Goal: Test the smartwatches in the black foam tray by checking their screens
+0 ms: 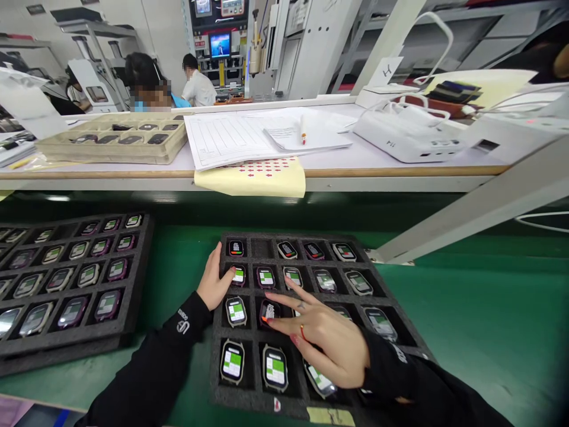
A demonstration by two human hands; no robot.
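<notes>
My left hand [215,281] is at the left edge of a dark foam tray [232,402]. Its thumb reaches over the rim onto a lit smartwatch [239,275], while the index finger lies along the outside. My right hand [326,332], with a ring on one finger, hovers over the middle of the tray with fingers spread. One fingertip touches the screen of a smartwatch [269,311] showing white text and an orange spot. Around it, watches sit in separate compartments, many showing green and white squares, such as the watch [275,367] in the front row. My right hand covers several watches.
A second foam tray [142,261] of watches lies left on the green table [480,308]. Behind are a shelf with papers [231,139], a beige plastic tray [164,151] and a white device [409,133]. A slanted metal post [466,204] stands right. Two people sit beyond.
</notes>
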